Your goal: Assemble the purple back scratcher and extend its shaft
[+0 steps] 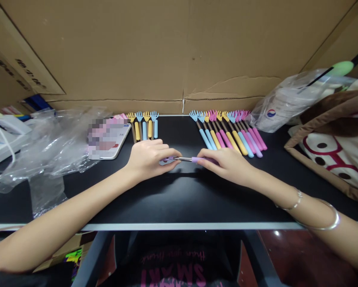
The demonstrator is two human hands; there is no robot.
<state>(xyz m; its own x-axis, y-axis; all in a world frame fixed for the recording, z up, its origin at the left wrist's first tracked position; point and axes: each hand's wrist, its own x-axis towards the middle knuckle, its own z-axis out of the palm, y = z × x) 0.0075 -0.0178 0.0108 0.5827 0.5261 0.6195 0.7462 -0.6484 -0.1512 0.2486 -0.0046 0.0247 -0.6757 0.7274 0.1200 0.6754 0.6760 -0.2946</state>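
Left hand (147, 159) pinches the scratcher (184, 159) near its partly hidden, apparently purple head (166, 160); right hand (231, 164) grips the purple handle (194, 160) over the desk (181, 203).

The surface (181, 207) is black, edged pale grey in front. Above its middle, a lavender-and-silver telescopic back scratcher (185, 159); along the back edge, back scratchers (240, 142) in blue, yellow, pink and lavender. Toward the right edge, a brown-trimmed cream bag (350, 139) printed with magenta glasses.

Purple-handled back scratcher (184, 159), metal shaft (182, 158), held level between both hands (147, 160), head (167, 160) seemingly purple, partly hidden
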